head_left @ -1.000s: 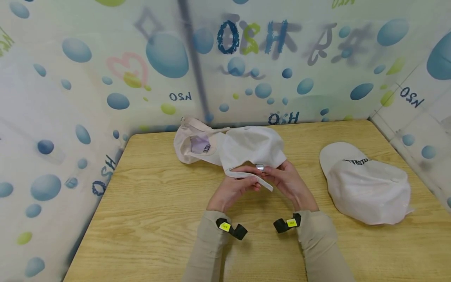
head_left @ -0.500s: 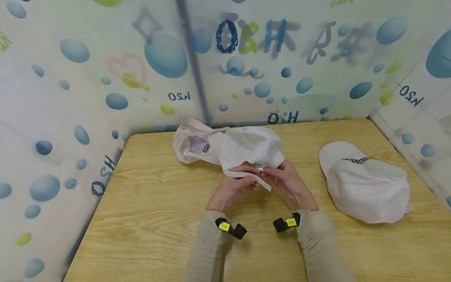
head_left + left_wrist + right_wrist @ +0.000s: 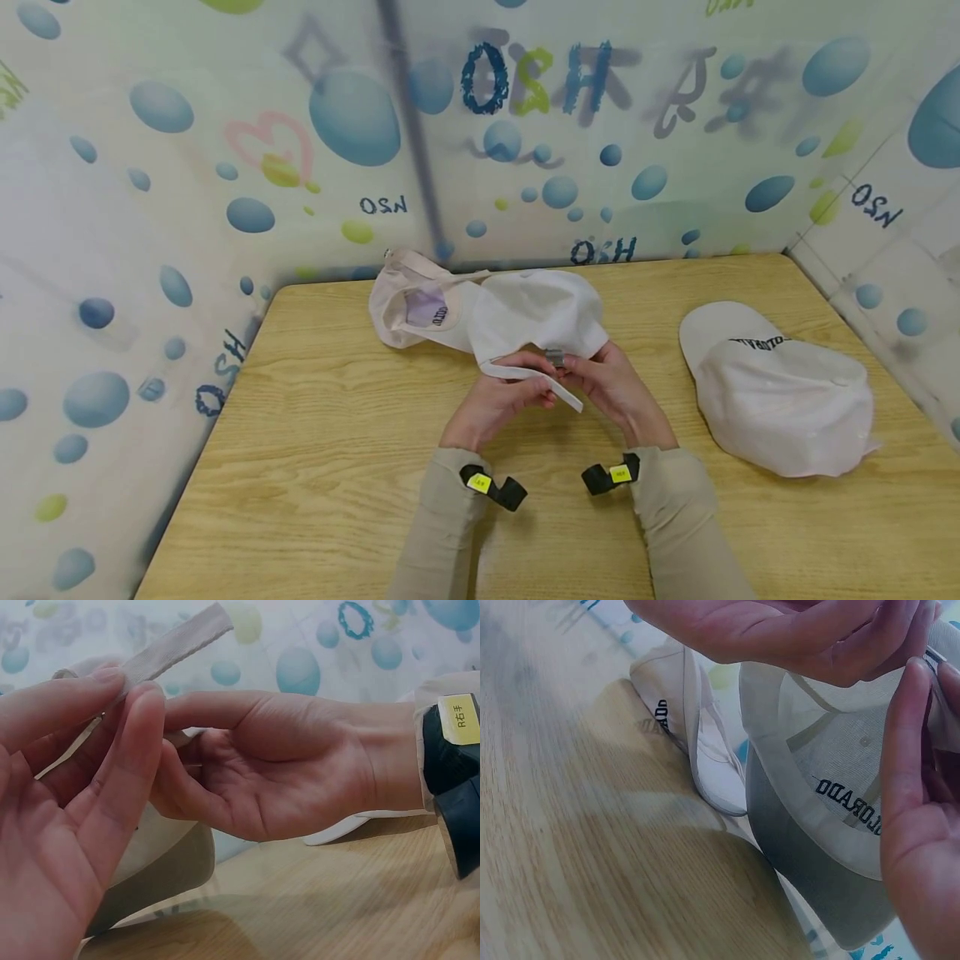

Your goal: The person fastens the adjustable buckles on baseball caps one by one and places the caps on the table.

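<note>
Both hands work at the back of a white baseball cap [image 3: 536,308]. My left hand [image 3: 502,400] pinches the cap's loose strap [image 3: 566,396] between thumb and fingers; in the left wrist view the strap end [image 3: 180,645] sticks out past the fingertips. My right hand [image 3: 611,387] pinches the cap's back edge beside a silvery metal buckle [image 3: 555,357]. In the right wrist view the cap's inside [image 3: 840,750] faces the camera, with the lettering showing through reversed. The fingertips of the two hands meet close together at the buckle.
A pinkish-white cap [image 3: 393,308] lies at the back left, its brim against the held cap. Another white cap [image 3: 783,392] with dark lettering lies to the right on the wooden table [image 3: 315,467]. Patterned sheeting [image 3: 555,167] rises behind the table's back edge.
The buckle tilts slightly between the fingers and its shine changes. Both hands keep their places and grip, and the other caps stay put.
</note>
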A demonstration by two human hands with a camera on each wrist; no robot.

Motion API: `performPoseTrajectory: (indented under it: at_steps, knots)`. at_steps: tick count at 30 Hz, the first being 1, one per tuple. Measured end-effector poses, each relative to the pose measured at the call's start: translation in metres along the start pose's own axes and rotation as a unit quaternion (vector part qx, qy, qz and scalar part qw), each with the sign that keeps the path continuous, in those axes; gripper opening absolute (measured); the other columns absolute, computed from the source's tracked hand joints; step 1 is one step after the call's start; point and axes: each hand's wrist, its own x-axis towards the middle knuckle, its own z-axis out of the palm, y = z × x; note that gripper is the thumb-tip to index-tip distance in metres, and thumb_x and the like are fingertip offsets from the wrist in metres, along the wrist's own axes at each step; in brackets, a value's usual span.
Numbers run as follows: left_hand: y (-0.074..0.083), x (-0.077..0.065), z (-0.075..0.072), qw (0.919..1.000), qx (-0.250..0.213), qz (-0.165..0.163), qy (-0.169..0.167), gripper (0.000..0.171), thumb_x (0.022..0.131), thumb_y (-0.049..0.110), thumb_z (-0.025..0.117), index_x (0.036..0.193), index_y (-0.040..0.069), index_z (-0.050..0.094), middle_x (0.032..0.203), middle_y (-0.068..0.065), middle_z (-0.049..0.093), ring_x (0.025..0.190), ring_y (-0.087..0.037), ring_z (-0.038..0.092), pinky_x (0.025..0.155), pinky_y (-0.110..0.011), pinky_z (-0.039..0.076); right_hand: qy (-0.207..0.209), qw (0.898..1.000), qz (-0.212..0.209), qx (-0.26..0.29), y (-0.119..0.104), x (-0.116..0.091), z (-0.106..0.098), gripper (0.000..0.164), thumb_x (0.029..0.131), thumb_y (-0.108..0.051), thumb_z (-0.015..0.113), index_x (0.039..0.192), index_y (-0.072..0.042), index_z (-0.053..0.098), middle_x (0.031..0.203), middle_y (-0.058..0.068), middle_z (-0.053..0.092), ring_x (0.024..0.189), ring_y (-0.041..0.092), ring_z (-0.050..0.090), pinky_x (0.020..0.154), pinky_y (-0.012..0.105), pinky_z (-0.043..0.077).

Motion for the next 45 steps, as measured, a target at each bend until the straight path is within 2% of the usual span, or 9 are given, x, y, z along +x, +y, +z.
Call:
performPoseTrajectory:
  at_steps: [4,7,10,13,16,21,25,37,45]
  knots:
    - [0.007,-0.001,0.006,0.9999,0.012,0.000,0.006,0.019,0.086,-0.014,0.046,0.095,0.001,0.053,0.091,-0.010,0.054,0.076,-0.019,0.058,0.071,-0.029,0.050,0.002,1.000,-0.001,0.011,0.001,0.000,0.000,0.024,0.089,0.007,0.045,0.108,-0.007,0.047,0.097,0.009,0.052,0.080,0.018,0.060,0.074,0.030,0.050]
    - [0.010,-0.001,0.008,0.9995,0.020,-0.003,0.024,0.019,0.085,-0.014,0.047,0.093,0.002,0.052,0.090,-0.009,0.052,0.074,-0.019,0.058,0.071,-0.031,0.050,0.000,0.999,-0.011,0.047,0.000,-0.001,0.000,0.025,0.089,0.008,0.043,0.108,-0.008,0.048,0.098,0.007,0.051,0.079,0.016,0.059,0.073,0.027,0.050]
    - [0.008,0.001,0.006,0.9979,0.021,0.005,0.061,0.015,0.085,-0.011,0.051,0.091,0.003,0.052,0.091,-0.009,0.053,0.074,-0.019,0.058,0.071,-0.032,0.050,-0.001,0.994,-0.014,0.109,-0.001,-0.004,-0.002,0.025,0.090,0.009,0.042,0.108,-0.007,0.048,0.098,0.007,0.052,0.078,0.016,0.059,0.071,0.024,0.050]
    - [0.004,0.003,0.003,0.9939,0.002,0.022,0.108,0.011,0.084,-0.006,0.055,0.091,0.003,0.053,0.092,-0.009,0.053,0.074,-0.020,0.059,0.072,-0.033,0.050,-0.005,0.988,-0.011,0.155,-0.003,-0.005,-0.003,0.023,0.090,0.009,0.042,0.107,-0.005,0.047,0.097,0.008,0.054,0.077,0.016,0.060,0.070,0.023,0.050]
    - [0.003,0.004,0.002,0.9880,-0.029,0.041,0.146,0.010,0.085,-0.005,0.056,0.091,0.002,0.052,0.090,-0.009,0.053,0.075,-0.020,0.061,0.073,-0.032,0.050,-0.011,0.986,-0.012,0.167,-0.003,-0.005,-0.003,0.021,0.089,0.009,0.043,0.105,-0.005,0.047,0.095,0.009,0.055,0.076,0.016,0.061,0.069,0.023,0.050]
    - [0.004,0.006,-0.001,0.9797,-0.055,0.069,0.180,0.009,0.085,-0.005,0.054,0.090,0.002,0.050,0.083,-0.009,0.057,0.074,-0.021,0.061,0.071,-0.031,0.050,-0.007,0.986,-0.016,0.166,-0.004,-0.005,-0.001,0.023,0.089,0.009,0.043,0.107,-0.005,0.046,0.095,0.010,0.053,0.075,0.017,0.061,0.069,0.023,0.050]
    - [0.005,0.006,-0.002,0.9769,-0.054,0.083,0.190,0.010,0.085,-0.007,0.052,0.089,0.002,0.049,0.081,-0.009,0.057,0.073,-0.020,0.061,0.069,-0.030,0.050,0.004,0.989,-0.016,0.150,-0.005,-0.005,0.000,0.026,0.088,0.010,0.045,0.109,-0.005,0.045,0.096,0.010,0.052,0.077,0.017,0.060,0.070,0.024,0.050]
    - [0.007,0.005,-0.003,0.9734,-0.035,0.079,0.212,0.013,0.084,-0.004,0.057,0.093,0.001,0.050,0.083,-0.009,0.055,0.073,-0.020,0.061,0.068,-0.030,0.051,0.016,0.995,-0.031,0.095,-0.006,-0.001,0.004,0.030,0.086,0.015,0.044,0.108,-0.006,0.047,0.098,0.010,0.048,0.079,0.018,0.059,0.072,0.026,0.050]
    - [0.008,0.005,-0.003,0.9715,-0.030,0.074,0.223,0.012,0.084,-0.003,0.057,0.093,0.000,0.052,0.087,-0.010,0.054,0.074,-0.020,0.061,0.069,-0.029,0.051,0.020,0.997,-0.037,0.063,-0.005,0.000,0.005,0.030,0.086,0.014,0.045,0.107,-0.006,0.049,0.098,0.009,0.050,0.079,0.018,0.059,0.072,0.027,0.050]
